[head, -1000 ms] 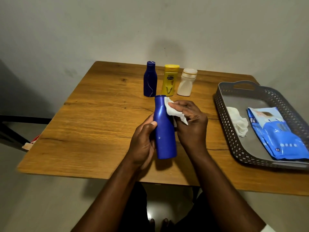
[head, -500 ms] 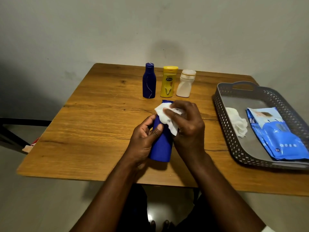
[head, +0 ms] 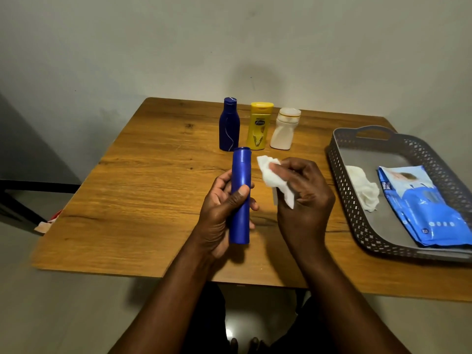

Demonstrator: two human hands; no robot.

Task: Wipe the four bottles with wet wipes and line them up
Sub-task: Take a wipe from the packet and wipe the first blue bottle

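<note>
Upright, blue bottle gripped by left hand; right hand beside pinches wipe.

Dim, warm light; soft shadow on the wall above the table; wide-angle bending at edges.

wooden table, three upright bottles, grey tray

Wipes pack (label unreadable) and tray cut off at right
</note>
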